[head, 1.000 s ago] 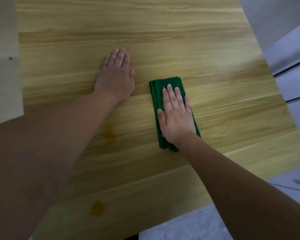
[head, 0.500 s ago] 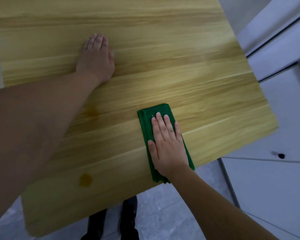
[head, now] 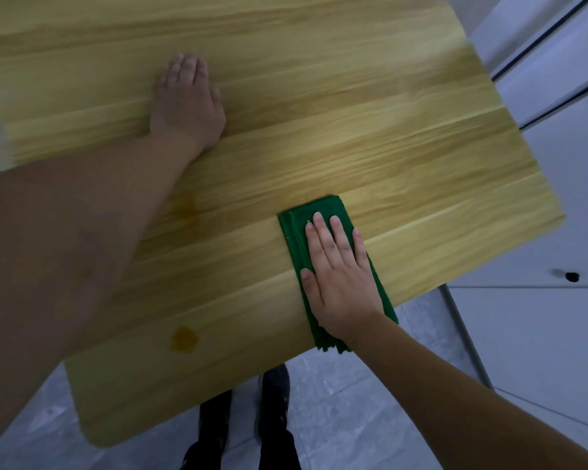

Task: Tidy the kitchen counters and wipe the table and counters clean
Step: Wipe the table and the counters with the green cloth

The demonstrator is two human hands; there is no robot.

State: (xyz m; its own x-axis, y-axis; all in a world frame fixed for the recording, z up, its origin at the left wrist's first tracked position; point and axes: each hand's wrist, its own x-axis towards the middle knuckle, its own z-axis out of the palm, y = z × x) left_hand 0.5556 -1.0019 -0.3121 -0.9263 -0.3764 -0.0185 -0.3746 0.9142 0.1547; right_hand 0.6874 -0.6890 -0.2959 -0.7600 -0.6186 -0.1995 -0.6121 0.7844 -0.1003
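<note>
At lower right of the frame our right hand (head: 342, 283) presses flat, fingers straight, on the folded green cloth (head: 297, 232) at the table (head: 421, 157) edge, which looks soft and light, best held under a spread palm, while our left hand (head: 187, 100) lies open at upper centre.

The tabletop (head: 319, 130) is pale yellow wood with darker honey-brown grain streaks and two amber stains (head: 185, 339), the folded cloth (head: 297, 245) toward four o'clock is deep green, the floor (head: 353, 401) grey marbled tile, the shoes (head: 274, 395) black.
</note>
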